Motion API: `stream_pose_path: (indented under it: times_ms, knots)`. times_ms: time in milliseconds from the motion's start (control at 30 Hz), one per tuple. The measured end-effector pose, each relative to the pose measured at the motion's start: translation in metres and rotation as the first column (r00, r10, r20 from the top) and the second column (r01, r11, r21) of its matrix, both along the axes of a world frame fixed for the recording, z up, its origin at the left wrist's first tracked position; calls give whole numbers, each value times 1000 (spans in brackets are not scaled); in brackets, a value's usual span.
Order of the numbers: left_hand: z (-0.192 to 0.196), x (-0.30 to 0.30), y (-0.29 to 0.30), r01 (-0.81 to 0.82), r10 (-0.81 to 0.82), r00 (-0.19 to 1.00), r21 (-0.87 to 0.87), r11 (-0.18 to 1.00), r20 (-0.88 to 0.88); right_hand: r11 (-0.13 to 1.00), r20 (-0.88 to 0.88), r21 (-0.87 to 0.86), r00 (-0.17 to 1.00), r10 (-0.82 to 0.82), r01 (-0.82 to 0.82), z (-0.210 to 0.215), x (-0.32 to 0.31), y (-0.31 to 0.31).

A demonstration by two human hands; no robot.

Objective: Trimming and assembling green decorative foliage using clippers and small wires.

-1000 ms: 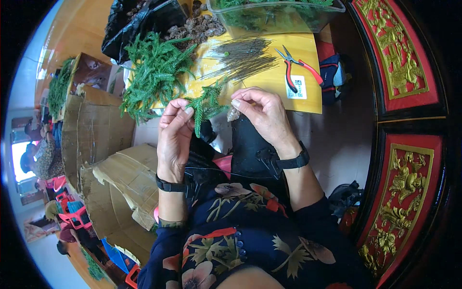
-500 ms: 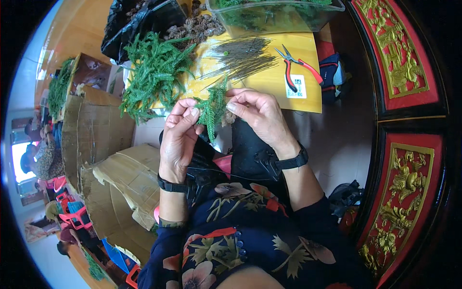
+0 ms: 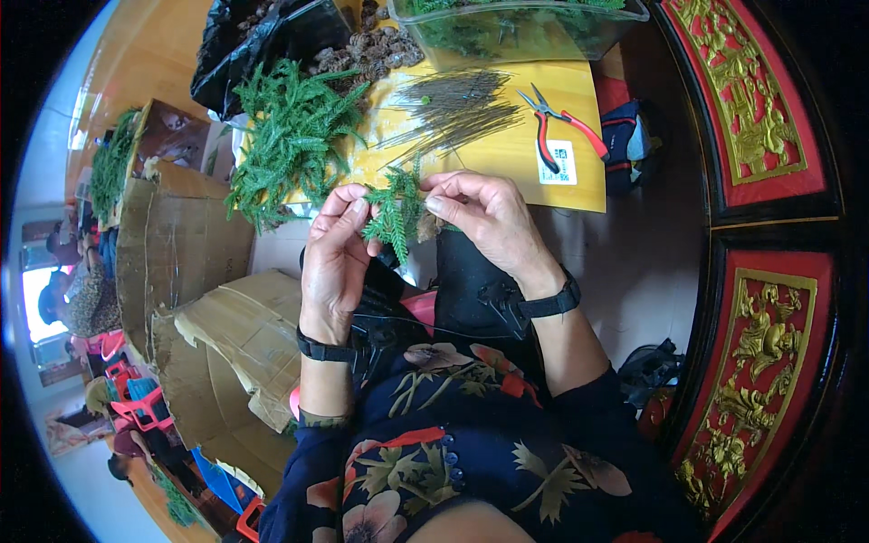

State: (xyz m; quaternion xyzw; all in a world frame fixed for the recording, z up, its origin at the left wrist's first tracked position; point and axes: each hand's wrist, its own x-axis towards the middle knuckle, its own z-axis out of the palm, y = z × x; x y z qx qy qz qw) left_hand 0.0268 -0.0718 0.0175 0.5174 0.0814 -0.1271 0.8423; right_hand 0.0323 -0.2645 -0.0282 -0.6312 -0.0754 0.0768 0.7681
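Note:
My left hand [image 3: 333, 258] and my right hand [image 3: 487, 217] meet over the near edge of a yellow table [image 3: 579, 176], and both pinch one small green fir-like sprig [image 3: 395, 214]. The sprig hangs between the fingertips, tips pointing down. Beyond the hands on the table lie a heap of the same green sprigs [image 3: 290, 136] and a fan of thin dark wires [image 3: 453, 109]. Each wrist wears a black band.
Red-handled pliers [image 3: 559, 122] lie on the table's right side. A clear plastic tub [image 3: 516, 27] with greenery and a black bag [image 3: 272, 41] of brown pieces stand at the back. Cardboard boxes [image 3: 181, 262] are at the left. Red and gold carved panels [image 3: 769, 271] fill the right.
The sprig has come up between both hands and now hangs more upright. My hands have closed in a little toward each other.

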Motion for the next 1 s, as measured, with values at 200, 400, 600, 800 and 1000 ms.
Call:
stream_pose_path:
  times_ms: [200, 400, 600, 800, 1000]
  knots:
    - [-6, 1, 4, -21, 21, 1000, 8, 1000, -20, 979, -5, -195, 999, -52, 49, 2, -1, 2]
    - [-14, 3, 8, -61, 61, 998, -23, 998, -7, 972, 30, -222, 997, -68, 73, 1, -1, 2]
    - [-6, 1, -1, -124, 124, 992, 0, 992, 5, 969, 38, -229, 996, -81, 88, -1, -1, 2]
    - [-5, 1, 3, -66, 66, 998, -24, 998, 12, 968, 44, -231, 995, -87, 95, -2, -1, 3]
    - [-8, 2, 7, -23, 25, 999, -62, 998, 37, 969, 30, -227, 996, -90, 94, -2, -2, 3]
